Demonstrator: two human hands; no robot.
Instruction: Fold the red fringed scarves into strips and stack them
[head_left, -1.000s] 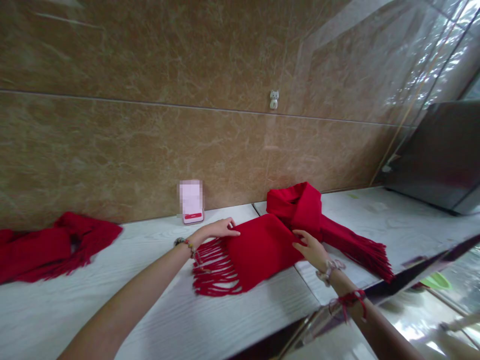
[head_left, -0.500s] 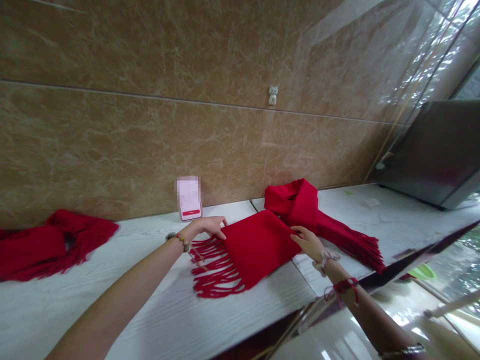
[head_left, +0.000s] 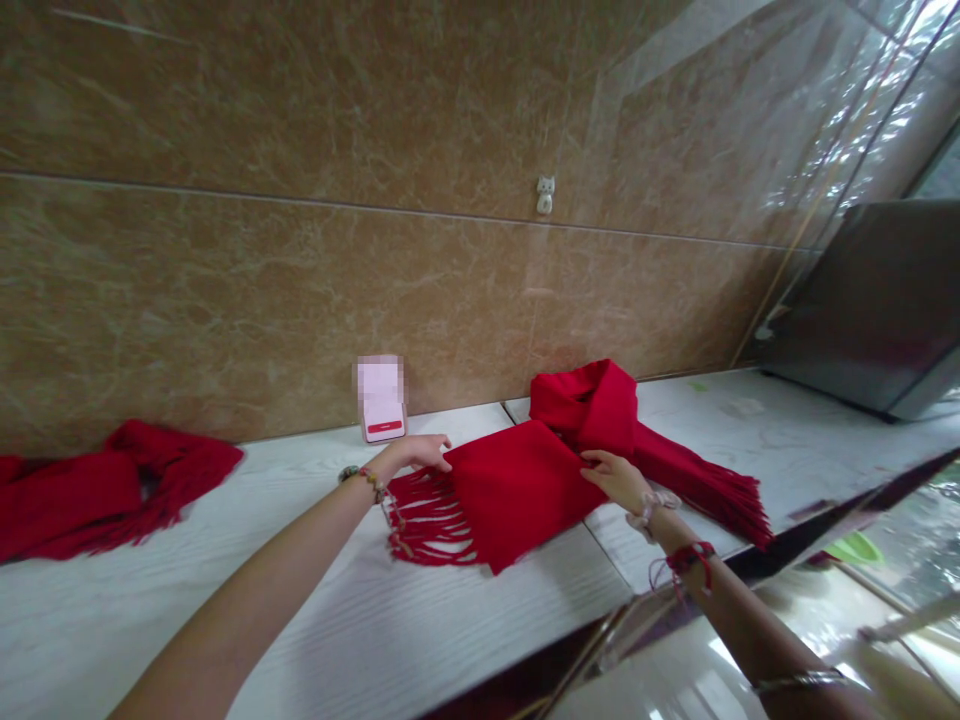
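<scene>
A red fringed scarf (head_left: 517, 485) lies flat on the white tabletop, its tassels spread toward the left. My left hand (head_left: 420, 455) pinches its far left edge, near where the fringe starts. At the scarf's right edge, my right hand (head_left: 613, 476) grips the cloth between thumb and fingers. Right behind it is a looped red scarf part (head_left: 600, 405) with a fringed tail reaching to the right; whether both parts are one piece I cannot tell. Another bunched red scarf (head_left: 82, 495) rests at the far left.
A phone (head_left: 384, 405) with a lit screen leans on the brown marbled wall (head_left: 300, 300). A small white cat figure (head_left: 545, 195) is fixed to the wall. At the right stands a dark grey box-shaped thing (head_left: 870, 300). The table's front edge runs diagonally; a green basin (head_left: 856, 547) is below.
My left hand has shifted slightly left and now pinches the scarf's edge. My right hand has closed on the right edge. The near fringe end has lifted and swung a little.
</scene>
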